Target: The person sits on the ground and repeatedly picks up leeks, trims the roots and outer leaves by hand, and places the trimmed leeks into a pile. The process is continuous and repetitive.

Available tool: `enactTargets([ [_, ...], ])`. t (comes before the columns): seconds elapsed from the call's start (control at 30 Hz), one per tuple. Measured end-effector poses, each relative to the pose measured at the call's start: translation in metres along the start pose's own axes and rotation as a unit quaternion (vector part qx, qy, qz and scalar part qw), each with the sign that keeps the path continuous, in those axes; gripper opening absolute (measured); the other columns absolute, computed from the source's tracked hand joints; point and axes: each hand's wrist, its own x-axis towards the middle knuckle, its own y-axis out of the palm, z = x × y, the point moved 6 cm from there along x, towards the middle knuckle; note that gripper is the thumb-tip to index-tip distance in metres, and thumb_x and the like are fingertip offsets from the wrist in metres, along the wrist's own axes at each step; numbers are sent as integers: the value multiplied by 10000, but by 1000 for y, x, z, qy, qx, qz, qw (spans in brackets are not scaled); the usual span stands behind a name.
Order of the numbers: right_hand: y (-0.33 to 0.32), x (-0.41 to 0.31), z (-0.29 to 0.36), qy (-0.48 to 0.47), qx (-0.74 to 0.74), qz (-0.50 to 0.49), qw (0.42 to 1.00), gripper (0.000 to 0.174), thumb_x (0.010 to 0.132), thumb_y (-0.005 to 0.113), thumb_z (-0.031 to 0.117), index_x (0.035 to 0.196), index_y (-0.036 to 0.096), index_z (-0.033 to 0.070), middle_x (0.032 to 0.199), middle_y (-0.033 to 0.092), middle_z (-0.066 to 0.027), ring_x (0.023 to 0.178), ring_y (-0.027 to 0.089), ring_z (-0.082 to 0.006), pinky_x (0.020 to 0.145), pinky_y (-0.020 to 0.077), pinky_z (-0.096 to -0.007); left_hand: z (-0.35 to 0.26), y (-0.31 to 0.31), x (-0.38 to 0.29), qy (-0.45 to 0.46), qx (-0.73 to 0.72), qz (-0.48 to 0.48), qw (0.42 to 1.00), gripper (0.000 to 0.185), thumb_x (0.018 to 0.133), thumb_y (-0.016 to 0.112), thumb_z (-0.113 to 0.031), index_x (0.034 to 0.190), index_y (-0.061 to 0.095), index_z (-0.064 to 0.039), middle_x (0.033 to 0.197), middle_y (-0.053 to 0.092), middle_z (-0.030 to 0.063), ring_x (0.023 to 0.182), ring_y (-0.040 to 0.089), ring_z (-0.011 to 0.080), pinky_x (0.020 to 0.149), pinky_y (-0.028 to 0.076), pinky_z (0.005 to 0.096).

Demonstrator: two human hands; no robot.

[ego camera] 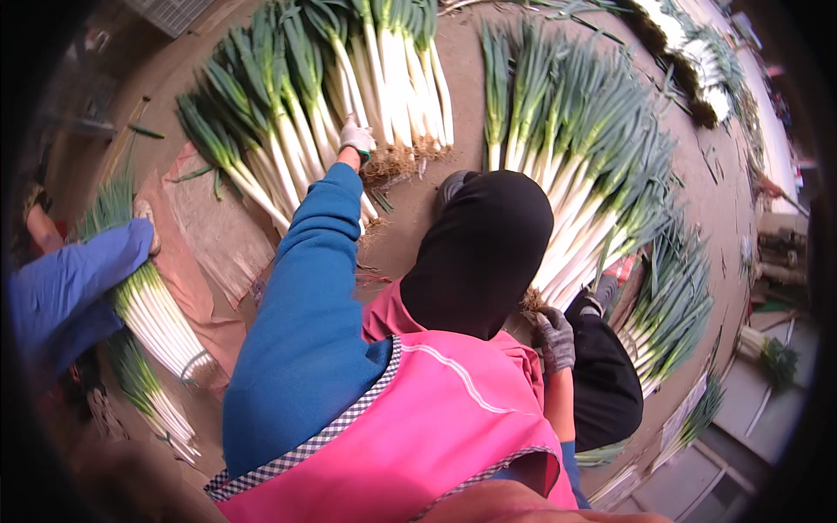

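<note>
My left hand (358, 138), in a white glove, is closed around the white shank of a long green onion (346, 78) in the pile at upper left. Loose green onions (281, 124) fan out on the ground there, leaves away from me and brown roots (392, 162) towards me. My right hand (556, 340), in a grey glove, is at the root ends (533, 301) of a second pile of green onions (575, 176), to the right of my bent knee (484, 242). Its fingers touch the roots; whether they grip a stalk is hidden.
At left, a person's blue sleeve (85, 274) lies over a tied bundle of green onions (163, 320) beside a pinkish cloth sheet (209, 222). More onions (673, 307) lie at far right. Another row of onions (693, 65) is at upper right, and a grey crate (170, 14) at top left.
</note>
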Motion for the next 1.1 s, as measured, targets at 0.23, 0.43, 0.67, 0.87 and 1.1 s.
enactTargets([
  [0.23,-36,26,-15,26,8,-43,999,252,857,631,207,1029,622,24,668,598,-31,510,511,-94,453,414,-247,24,18,43,62,162,-6,985,447,822,598,-52,1224,426,38,963,609,191,795,618,236,663,522,327],
  [0.43,-88,97,-20,42,-9,-126,991,205,886,575,179,1029,583,32,642,575,-47,453,488,-112,397,389,-253,-187,53,-81,113,-140,110,977,282,871,589,-74,1127,479,-32,997,570,82,863,559,176,716,515,327],
  [0.67,-10,162,-17,56,-344,-113,930,499,805,604,410,1132,564,35,1092,607,-219,1044,577,-346,897,448,-418,-341,152,-306,163,-313,465,812,320,962,425,-150,1204,461,57,1100,547,204,1031,558,307,927,485,464],
  [0.87,22,181,-16,97,-386,-167,902,379,774,659,293,1068,581,66,1094,613,-163,1026,604,-291,843,502,-396,-288,214,-333,-8,-156,432,888,253,950,410,-95,1151,465,47,1071,564,174,984,576,264,849,520,395],
  [1.1,-5,156,-15,74,187,-157,967,313,763,697,212,997,561,56,746,617,-75,562,575,-200,520,484,-342,-253,256,-334,61,-22,462,884,386,900,591,-222,1186,472,9,995,587,78,916,577,155,780,521,307],
])
